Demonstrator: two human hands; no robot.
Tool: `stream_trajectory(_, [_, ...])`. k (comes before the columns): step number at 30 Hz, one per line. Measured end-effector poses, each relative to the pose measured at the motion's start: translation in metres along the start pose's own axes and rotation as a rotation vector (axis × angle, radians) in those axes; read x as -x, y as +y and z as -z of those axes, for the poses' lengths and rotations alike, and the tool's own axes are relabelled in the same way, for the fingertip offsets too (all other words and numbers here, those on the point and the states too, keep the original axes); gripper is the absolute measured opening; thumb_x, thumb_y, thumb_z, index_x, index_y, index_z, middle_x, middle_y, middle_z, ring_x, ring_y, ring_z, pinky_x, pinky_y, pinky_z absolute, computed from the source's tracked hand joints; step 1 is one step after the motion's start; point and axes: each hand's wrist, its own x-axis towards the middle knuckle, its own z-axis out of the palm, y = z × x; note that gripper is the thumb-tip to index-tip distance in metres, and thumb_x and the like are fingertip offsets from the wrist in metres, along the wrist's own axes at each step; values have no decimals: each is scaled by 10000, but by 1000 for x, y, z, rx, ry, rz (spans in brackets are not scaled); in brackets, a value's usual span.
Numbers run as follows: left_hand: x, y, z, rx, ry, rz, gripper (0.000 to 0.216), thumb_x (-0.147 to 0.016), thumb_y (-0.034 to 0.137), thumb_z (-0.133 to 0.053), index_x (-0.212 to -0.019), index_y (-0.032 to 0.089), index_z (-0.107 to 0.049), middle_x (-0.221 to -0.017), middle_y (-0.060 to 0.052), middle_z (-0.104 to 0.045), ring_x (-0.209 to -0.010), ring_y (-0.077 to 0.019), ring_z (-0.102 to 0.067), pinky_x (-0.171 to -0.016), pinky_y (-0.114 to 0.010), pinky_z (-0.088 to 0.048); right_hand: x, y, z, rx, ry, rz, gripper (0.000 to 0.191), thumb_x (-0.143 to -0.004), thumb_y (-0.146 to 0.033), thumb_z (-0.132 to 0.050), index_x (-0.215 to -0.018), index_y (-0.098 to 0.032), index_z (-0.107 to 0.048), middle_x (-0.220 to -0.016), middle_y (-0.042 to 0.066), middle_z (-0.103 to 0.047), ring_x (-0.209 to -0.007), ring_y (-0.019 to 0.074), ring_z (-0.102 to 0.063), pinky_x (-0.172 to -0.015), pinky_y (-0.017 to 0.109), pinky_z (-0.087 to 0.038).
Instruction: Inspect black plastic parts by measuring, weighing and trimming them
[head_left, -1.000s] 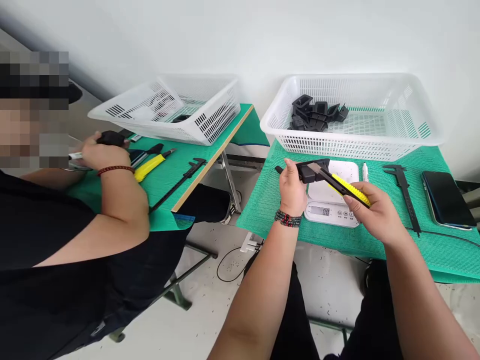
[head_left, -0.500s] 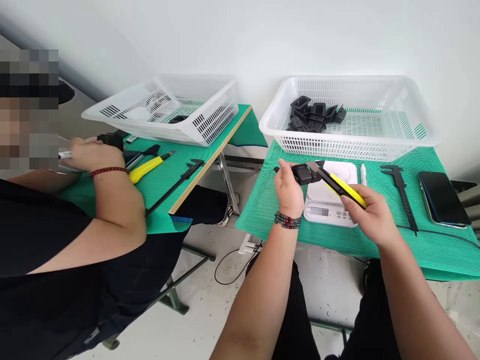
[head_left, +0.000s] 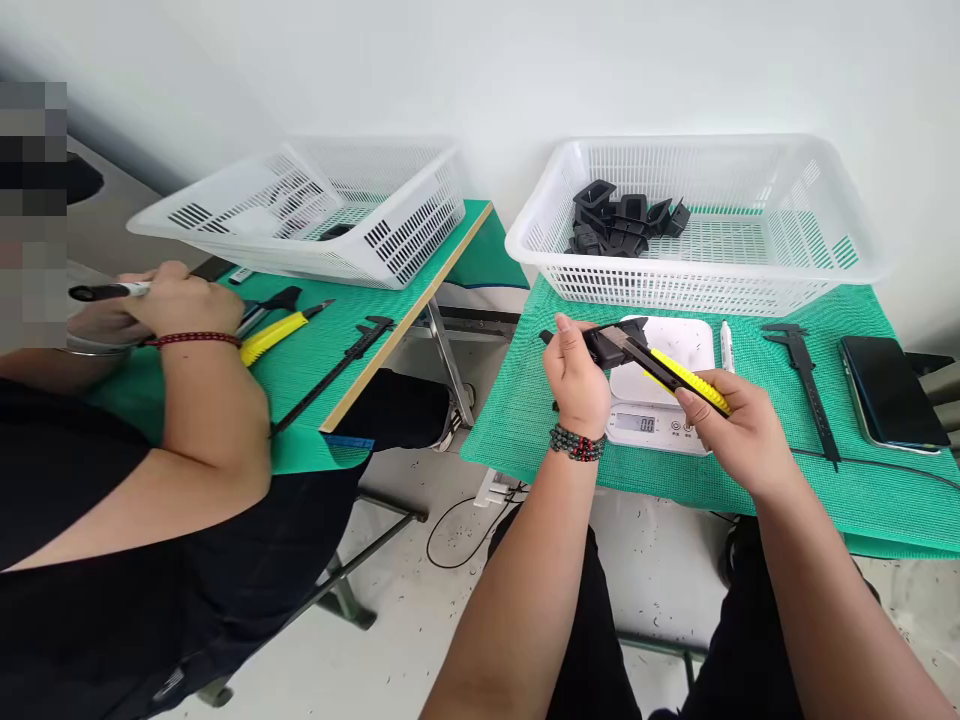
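Note:
My left hand (head_left: 577,375) is closed around a black plastic part (head_left: 606,347), raised above the front left of the white digital scale (head_left: 660,427). In my right hand (head_left: 739,425) is a yellow and black utility knife (head_left: 675,378), its blade pointing left against or just beside the part; contact is hard to make out. The fingers of my left hand hide some of the part. The scale's display reads 0.0. Behind the scale, a white basket (head_left: 697,272) holds several similar black parts (head_left: 626,225).
Right of the scale lie a white marker (head_left: 726,347), a black caliper (head_left: 806,390) and a phone (head_left: 892,390) on the green-covered table (head_left: 510,410). At the left table a co-worker's hand (head_left: 184,300) is near another yellow knife (head_left: 277,333), a caliper (head_left: 334,375) and a basket (head_left: 397,235).
The part in my left hand has turned, and the knife's blade lies over it at a slightly different spot. The co-worker's hands shifted, now with a marker showing. The view moved slightly.

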Motion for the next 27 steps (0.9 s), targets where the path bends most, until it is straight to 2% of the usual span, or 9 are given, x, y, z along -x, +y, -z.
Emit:
stream_trajectory(6, [-1,-3,-2,6,29,-25,632,-950,761,-405,-697,229,-634,-654,-16,-621,-642,-167,-616,-627,-324,-519,2,2,0,-38,-34,33,290,-895,-481,-656,-839,-197,-661,-621,-15,-538,-523,126,-464,-487,259,-385])
stream_trajectory(16, [2,3,-5,0,9,-67,635,-952,751,-416,-664,220,-614,-626,-15,-569,-593,-156,-558,-582,-321,-482,7,1,-5,-2,-27,67,245,-906,-431,-647,-903,-188,-682,-682,3,-588,-571,133,-490,-522,261,-400])
stream_trajectory(27, [4,4,-4,8,-41,-91,613,-989,703,-386,-655,225,-572,-670,-26,-550,-641,-164,-560,-634,-323,-504,7,1,-11,23,5,92,282,-913,-480,-648,-913,-199,-671,-702,13,-615,-611,148,-518,-551,264,-412])
